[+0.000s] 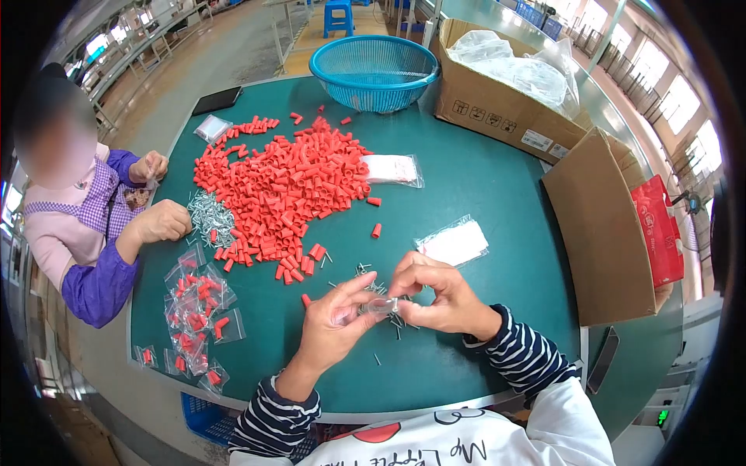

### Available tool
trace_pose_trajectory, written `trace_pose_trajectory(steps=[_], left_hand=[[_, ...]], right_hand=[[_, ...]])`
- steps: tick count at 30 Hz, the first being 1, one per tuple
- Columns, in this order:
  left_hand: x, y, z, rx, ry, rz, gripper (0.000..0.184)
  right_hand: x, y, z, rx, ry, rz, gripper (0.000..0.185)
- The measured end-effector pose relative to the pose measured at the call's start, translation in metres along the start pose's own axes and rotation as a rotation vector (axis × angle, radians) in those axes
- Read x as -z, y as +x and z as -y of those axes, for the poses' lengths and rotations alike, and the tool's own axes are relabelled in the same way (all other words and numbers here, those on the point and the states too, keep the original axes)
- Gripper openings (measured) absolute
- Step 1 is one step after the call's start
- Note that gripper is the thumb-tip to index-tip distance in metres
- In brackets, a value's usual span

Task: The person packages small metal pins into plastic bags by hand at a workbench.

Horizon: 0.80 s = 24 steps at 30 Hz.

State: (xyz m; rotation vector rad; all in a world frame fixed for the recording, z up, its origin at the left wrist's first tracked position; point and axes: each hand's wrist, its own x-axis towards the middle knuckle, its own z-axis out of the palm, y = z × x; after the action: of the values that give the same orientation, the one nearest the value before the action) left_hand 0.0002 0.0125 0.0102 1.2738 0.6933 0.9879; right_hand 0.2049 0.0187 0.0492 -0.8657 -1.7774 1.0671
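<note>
My left hand (pixel 334 317) and my right hand (pixel 441 297) meet above the near part of the green table. Between them is a small clear plastic bag (pixel 378 306). My left fingers are curled around one side of it, while my right thumb and fingers pinch its other edge. What the bag contains, if anything, is too blurred to make out. Loose screws (pixel 398 320) lie under and around my hands. A red plastic cap (pixel 306 300) rests just beside my left hand. Beyond my right hand lies a stack of empty clear bags (pixel 454 242).
A large heap of red caps (pixel 287 194) covers the table's middle left, beside a screw pile (pixel 210 217). Filled bags (pixel 190 318) lie at near left. A co-worker (pixel 93 202) sits left. A blue basket (pixel 374 70) and cardboard boxes (pixel 598 233) stand at back and right.
</note>
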Motion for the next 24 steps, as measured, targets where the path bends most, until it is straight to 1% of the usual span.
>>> trace_pose_trajectory(steps=[4,7,10,13,16,19,22,24], left_hand=[[-0.005,0.001,-0.001,-0.018,-0.087,-0.074,0.056],[-0.003,-0.001,-0.009,-0.008,0.051,-0.048,0.055],[-0.002,-0.002,-0.005,-0.006,0.021,-0.008,0.055],[0.0,-0.002,0.001,-0.006,-0.012,-0.026,0.055],[-0.001,-0.002,0.001,-0.026,0.035,-0.026,0.055],[-0.001,-0.001,0.002,-0.007,0.009,-0.02,0.055],[-0.003,-0.001,-0.005,0.036,0.032,-0.023,0.055],[-0.003,-0.001,-0.002,0.012,-0.005,-0.023,0.055]], right_hand=[[-0.002,0.002,-0.004,0.049,-0.059,0.029,0.016],[0.0,0.003,-0.001,0.042,-0.105,0.054,0.015],[0.003,0.003,0.002,0.068,-0.177,0.065,0.016],[0.005,0.002,0.007,0.074,-0.274,0.078,0.016],[0.005,0.001,0.01,0.101,-0.371,0.082,0.015],[0.005,-0.002,0.013,0.108,-0.441,0.069,0.012],[0.007,-0.002,0.02,0.089,-0.533,0.087,0.016],[0.007,0.0,0.022,0.087,-0.497,0.053,0.015]])
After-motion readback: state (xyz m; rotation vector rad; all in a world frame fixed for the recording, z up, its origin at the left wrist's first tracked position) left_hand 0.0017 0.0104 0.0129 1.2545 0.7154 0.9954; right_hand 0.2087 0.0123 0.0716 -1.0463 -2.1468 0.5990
